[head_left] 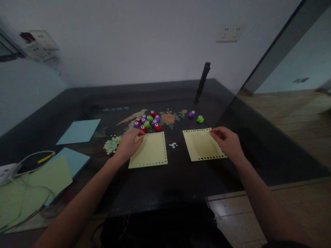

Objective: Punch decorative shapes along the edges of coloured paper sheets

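Note:
Two yellow sheets with small holes along their edges lie on the dark table. My left hand (131,142) is over the upper left corner of the left sheet (150,150), fingers bent, thumb and forefinger a little apart with nothing visible between them. At the upper right corner of the right sheet (203,144), my right hand (225,139) has its thumb and fingertips pressed together; whatever they hold is too small to name. Several red, purple and green punches (147,124) sit behind the left sheet. Small paper bits (173,145) lie between the sheets.
A purple punch (191,114) and a green punch (200,119) stand behind the right sheet. Paper scraps (111,144) are heaped beside my left hand. Blue sheets (79,131), green sheets (38,182) and a white cable are at left. A black post (202,82) rises at the back.

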Motion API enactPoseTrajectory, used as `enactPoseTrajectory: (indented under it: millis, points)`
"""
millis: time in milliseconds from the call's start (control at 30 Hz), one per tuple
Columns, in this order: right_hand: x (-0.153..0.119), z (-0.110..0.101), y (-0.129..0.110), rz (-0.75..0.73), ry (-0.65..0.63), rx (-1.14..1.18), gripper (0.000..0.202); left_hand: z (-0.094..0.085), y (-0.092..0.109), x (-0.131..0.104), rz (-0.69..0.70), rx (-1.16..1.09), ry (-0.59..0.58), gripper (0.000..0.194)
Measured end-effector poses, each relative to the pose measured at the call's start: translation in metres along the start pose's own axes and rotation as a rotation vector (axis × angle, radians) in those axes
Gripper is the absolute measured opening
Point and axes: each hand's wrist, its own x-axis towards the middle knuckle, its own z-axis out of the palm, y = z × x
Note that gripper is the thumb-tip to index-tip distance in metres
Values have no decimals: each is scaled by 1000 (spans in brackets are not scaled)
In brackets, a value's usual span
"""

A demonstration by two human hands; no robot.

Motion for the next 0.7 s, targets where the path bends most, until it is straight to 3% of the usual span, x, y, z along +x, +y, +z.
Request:
enactPoseTrajectory:
  millis: [133, 333, 500, 700]
  points:
    - [7, 21, -51, -167, -146, 49, 13, -1, -22, -8, -44, 52, 46, 19]
    - [24, 82, -102, -477, -387, -101, 17, 4, -19, -12, -29, 69, -12, 26]
    - [33, 121, -112, -564, -471, -334, 30, 9, -25, -15, -16, 91, -24, 32]
    - [35, 133, -104, -580, -516, -371, 43, 11, -26, -15, -45, 125, -67, 40]
